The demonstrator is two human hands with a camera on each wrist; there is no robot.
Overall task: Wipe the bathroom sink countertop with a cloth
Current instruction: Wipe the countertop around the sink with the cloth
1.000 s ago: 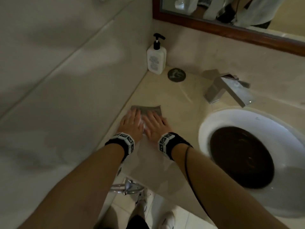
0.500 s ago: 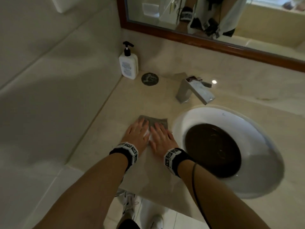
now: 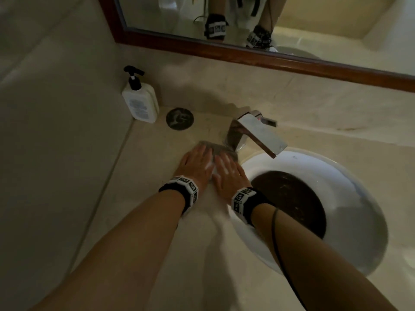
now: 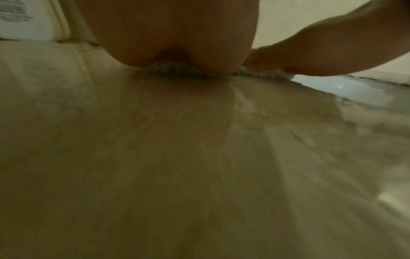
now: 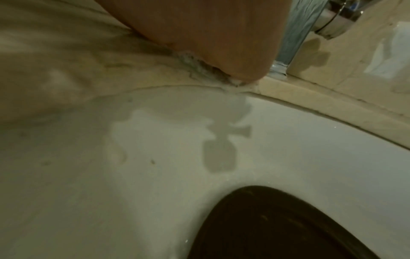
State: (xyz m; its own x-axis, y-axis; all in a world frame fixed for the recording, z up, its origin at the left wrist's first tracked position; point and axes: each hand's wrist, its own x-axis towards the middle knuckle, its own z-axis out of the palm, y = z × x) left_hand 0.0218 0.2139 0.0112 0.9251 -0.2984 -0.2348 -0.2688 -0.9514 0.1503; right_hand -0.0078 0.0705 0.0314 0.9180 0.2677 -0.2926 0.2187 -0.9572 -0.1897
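A grey cloth point(image 3: 217, 148) lies flat on the beige stone countertop point(image 3: 157, 176), just left of the faucet base. My left hand point(image 3: 197, 160) and right hand point(image 3: 226, 167) press on it side by side with straight fingers. Only the cloth's far edge shows past the fingertips. In the left wrist view my left hand point(image 4: 177, 35) bears down on the cloth's edge point(image 4: 175, 70). The right wrist view shows my right hand point(image 5: 210, 35) on the cloth point(image 5: 199, 64) at the basin's rim.
A white pump bottle point(image 3: 140, 102) stands in the back left corner beside a round dark disc point(image 3: 179, 118). The chrome faucet point(image 3: 253, 133) juts over the white basin point(image 3: 350, 189) with its dark bowl. A wood-framed mirror point(image 3: 247, 55) runs above. The wall point(image 3: 56, 153) bounds the left.
Both hands have slid the cloth away from me and to the right, from the counter's left part to the faucet base by the basin rim.
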